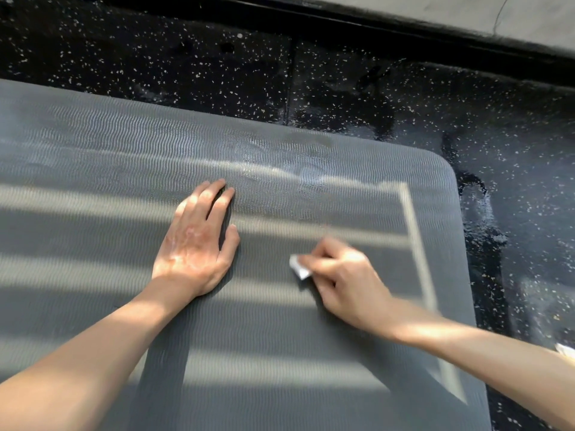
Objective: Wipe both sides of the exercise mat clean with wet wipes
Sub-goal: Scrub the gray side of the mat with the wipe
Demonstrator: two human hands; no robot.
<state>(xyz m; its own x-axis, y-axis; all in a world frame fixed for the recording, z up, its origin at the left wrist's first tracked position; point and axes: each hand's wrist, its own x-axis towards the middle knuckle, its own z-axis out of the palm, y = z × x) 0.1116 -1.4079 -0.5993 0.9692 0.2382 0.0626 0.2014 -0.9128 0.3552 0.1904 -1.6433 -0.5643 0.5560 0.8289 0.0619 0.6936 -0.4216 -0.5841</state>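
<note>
Black speckled rubber floor point(186, 66) fills the frame from 10 to 3 o'clock, with wet-looking glossy patches at 2 and 3 o'clock. A black baseboard point(404, 35) and a pale wall point(466, 10) run across at 1 o'clock.

1. Mat point(93, 150): grey, with a fine wavy ribbed texture, it lies flat on the floor and covers the frame from 9 round through 6 to 4 o'clock. Its rounded corner sits at 3 o'clock. Bands of sunlight and shadow cross it. A shiny streak shows on the ribs at 12 o'clock of the left hand.

2. Left hand point(196, 244): just left of frame centre, palm down, pressed flat on the mat. The fingers are straight and point to 12 o'clock; the thumb is spread toward 3 o'clock. It holds nothing.

3. Right hand point(345, 284): at 4 o'clock of the left hand, near it but apart, knuckles up, outline blurred. The fingers are curled and grip a wipe point(298, 268).

4. Wipe: white, bunched small, it sticks out of the right hand toward 9 o'clock and lies against the mat.

5. White object point(564, 349): cut off by the frame edge at 4 o'clock, above the right forearm; it cannot be identified
</note>
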